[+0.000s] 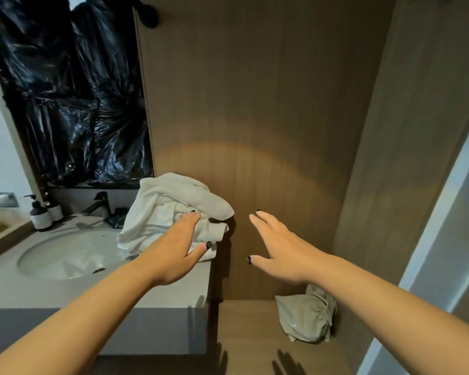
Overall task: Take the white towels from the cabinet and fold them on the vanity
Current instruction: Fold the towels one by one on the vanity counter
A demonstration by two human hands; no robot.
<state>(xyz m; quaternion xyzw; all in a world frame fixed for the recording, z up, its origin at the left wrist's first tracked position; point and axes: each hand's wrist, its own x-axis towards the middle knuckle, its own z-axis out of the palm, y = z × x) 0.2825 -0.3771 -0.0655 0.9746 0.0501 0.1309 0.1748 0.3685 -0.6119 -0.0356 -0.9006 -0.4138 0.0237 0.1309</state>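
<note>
We rest our flat left hand [173, 250] on the crumpled white cloth towels [168, 212] on the grey table [98, 293]; our right hand [279, 247] hangs open (empty). Next, spread and fold.

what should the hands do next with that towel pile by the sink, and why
Probably close the left hand on the crumpled white towel pile and draw it onto the bare grey vanity counter. Its straight fingers only rest on the pile, which sits bunched at the counter's back corner; the right hand hovers open, holding nothing.
</note>
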